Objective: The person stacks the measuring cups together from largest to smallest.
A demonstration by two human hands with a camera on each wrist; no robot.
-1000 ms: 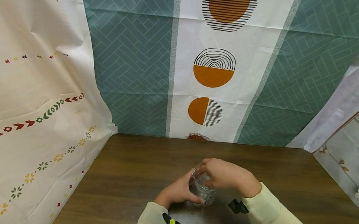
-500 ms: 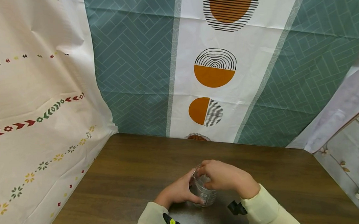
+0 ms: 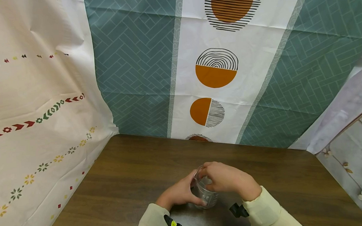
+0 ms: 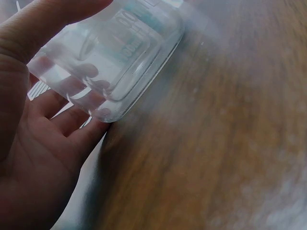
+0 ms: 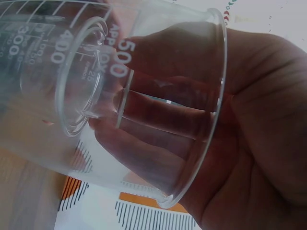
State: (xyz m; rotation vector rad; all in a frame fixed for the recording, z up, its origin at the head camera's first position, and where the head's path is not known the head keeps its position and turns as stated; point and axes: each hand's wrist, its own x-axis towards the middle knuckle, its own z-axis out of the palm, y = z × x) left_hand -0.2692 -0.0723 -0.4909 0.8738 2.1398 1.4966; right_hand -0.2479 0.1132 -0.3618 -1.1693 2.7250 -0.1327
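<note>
A clear glass beaker (image 3: 209, 199) stands on the brown table, with white graduations up to 500 showing in the right wrist view. My left hand (image 3: 182, 192) grips its side, thumb in front and fingers behind; the left wrist view shows them around the glass (image 4: 144, 57) near its base. Inside sits a smaller beaker (image 5: 61, 98), its round rim below the big one's rim; further small markings show through the glass. My right hand (image 3: 228, 177) reaches down through the mouth, fingers inside the large beaker, pinching at the smaller beaker's rim.
The wooden table (image 3: 135, 173) extends behind and to both sides of the hands. A patterned curtain (image 3: 136, 77) hangs at its back edge, a cream cloth (image 3: 45, 110) along the left, and a floral cloth (image 3: 353, 172) on the right.
My right hand and forearm have shifted very slightly left and down at the beaker's mouth. My left hand and the large beaker have stayed in place.
</note>
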